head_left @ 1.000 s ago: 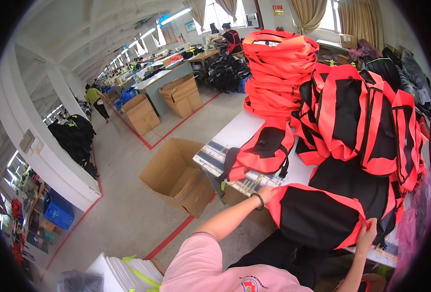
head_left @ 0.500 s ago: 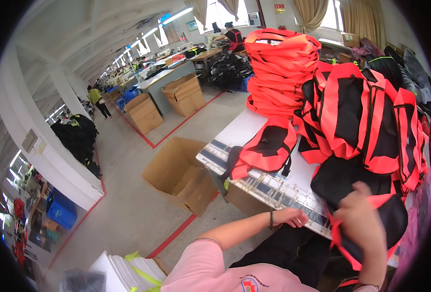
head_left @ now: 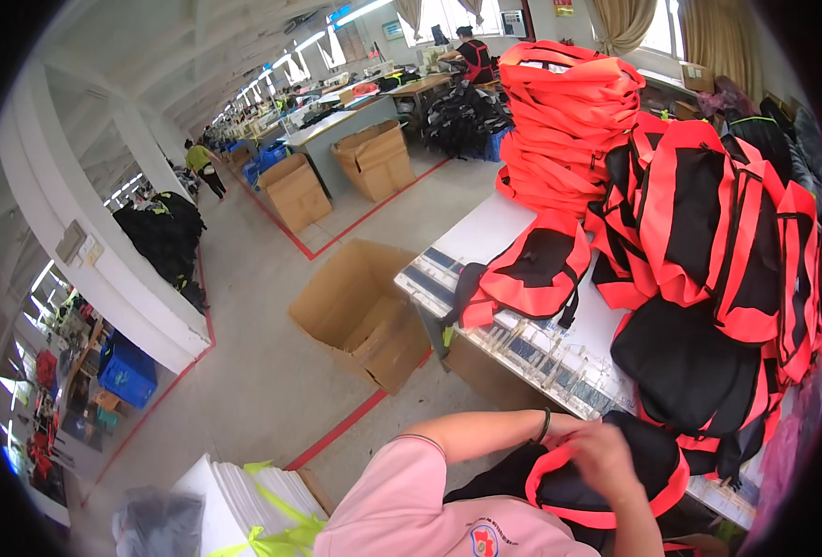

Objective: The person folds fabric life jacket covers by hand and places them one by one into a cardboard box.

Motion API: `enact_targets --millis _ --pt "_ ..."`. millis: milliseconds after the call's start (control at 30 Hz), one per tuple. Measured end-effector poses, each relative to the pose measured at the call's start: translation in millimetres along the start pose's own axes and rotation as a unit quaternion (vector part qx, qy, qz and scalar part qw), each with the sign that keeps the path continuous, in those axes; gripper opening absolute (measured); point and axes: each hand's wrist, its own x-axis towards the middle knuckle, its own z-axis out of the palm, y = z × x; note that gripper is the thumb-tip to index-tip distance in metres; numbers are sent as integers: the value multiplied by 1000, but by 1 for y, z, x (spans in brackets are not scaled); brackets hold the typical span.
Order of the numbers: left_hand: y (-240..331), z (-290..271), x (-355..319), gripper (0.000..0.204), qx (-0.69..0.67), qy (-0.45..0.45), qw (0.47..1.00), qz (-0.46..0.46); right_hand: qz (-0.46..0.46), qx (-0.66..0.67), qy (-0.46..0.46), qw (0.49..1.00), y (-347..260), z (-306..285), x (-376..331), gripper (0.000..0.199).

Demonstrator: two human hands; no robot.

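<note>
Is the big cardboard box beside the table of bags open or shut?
Open: nothing covers the top of the box, and its inside walls show.

On the near left there is a stack of white sheets (head_left: 216, 503). Farther, a blue bin (head_left: 128, 371) stands beside a white pillar (head_left: 151, 316). On the far right hangs a beige curtain (head_left: 717, 46).

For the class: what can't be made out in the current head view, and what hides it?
All in the head view:
- Left hand: fingers mostly hidden behind the right hand.
- Right hand: motion-blurred; its exact grip on the black-and-red bag is unclear.
- Grey plastic bundle: cut off by the lower edge; contents unclear.
- Distant person in yellow-green: too small to make out the hands.
</note>
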Motion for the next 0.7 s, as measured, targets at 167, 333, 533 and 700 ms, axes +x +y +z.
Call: enact_targets --millis 167,333,533,700 --pt "12 7 18 68 -110 -71 990 60 275 -196 239 911 64 -64 -85 13" --pt "21 3 46 50 -116 -48 992 26 397 -175 181 883 103 -56 -183 25" --pt "28 9 36 37 -49 -36 998 -8 398 -62 206 892 99 -60 -199 21" --pt "28 20 16 37 -172 -27 984 -42 525 334 225 750 132 -85 -236 29"
